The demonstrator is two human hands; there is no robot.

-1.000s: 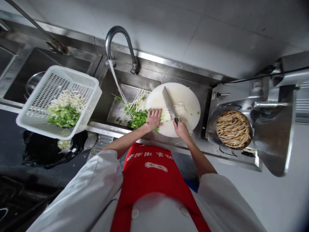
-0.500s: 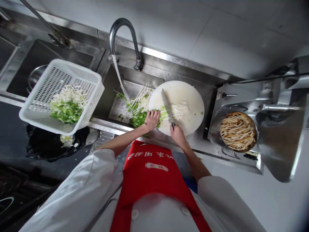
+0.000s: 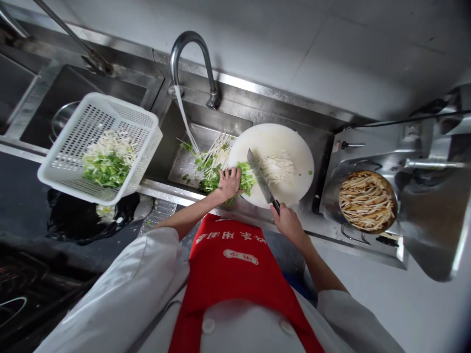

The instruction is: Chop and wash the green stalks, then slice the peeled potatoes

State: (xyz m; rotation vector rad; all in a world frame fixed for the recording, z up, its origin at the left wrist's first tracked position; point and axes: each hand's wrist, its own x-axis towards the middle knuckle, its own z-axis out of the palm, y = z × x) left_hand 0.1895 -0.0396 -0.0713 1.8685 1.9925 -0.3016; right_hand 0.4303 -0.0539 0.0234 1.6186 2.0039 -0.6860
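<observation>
My right hand (image 3: 288, 221) is wrapped round the black handle of a kitchen knife (image 3: 261, 174). The blade lies slantwise over a round white cutting board (image 3: 285, 193), its tip pointing away from me. On the board to the blade's right is a pile of cut white stalks (image 3: 277, 166). Green leaves and stems (image 3: 247, 176) lie to its left. My left hand (image 3: 229, 183), fingers bent, grips the greens at the board's left edge. Uncut long-stemmed greens (image 3: 217, 157) lie beyond it in the sink, partly hidden by the hand.
Water runs from a curved tap (image 3: 191, 37) into the sink (image 3: 162, 147). A white plastic basket (image 3: 55, 166) on the left holds chopped stalks and leaves. To the right stands a metal pot of brownish strips (image 3: 368, 201). A black plastic bag (image 3: 73, 215) lies near the basket.
My right hand and the knife have shifted right and toward me, off the greens' cut end. The leaves on the board now spread looser beside my left hand, which stays near the same spot.
</observation>
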